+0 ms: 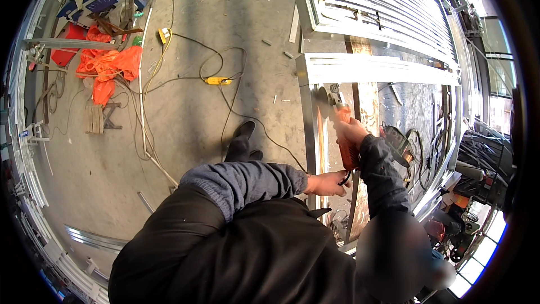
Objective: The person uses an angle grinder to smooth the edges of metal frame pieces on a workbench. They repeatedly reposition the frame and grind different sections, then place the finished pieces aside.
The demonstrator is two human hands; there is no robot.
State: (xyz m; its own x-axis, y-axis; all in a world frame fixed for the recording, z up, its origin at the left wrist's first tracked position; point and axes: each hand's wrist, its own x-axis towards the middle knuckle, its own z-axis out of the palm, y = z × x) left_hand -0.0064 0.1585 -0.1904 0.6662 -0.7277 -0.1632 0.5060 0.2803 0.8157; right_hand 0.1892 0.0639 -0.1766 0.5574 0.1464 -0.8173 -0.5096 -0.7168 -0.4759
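Observation:
My right hand (354, 132) is wrapped round the body of an orange-red angle grinder (349, 159). The grinder's head points away from me, and its round disc (323, 102) sits close to the corner of a silver metal frame (306, 98); whether disc and metal touch I cannot tell. At the grinder's rear end, my left hand (328, 184) has its fingers closed on the black power cord (345, 178). A pale metal bar (377, 68) of the frame crosses just beyond the grinder's head.
A slatted metal panel (388, 8) lies beyond the frame. Inside the frame are a brown board (365, 93) and a dark power tool (397, 142). On the floor to the left, a cable runs from a yellow socket block (218, 80), near an orange bag (115, 67).

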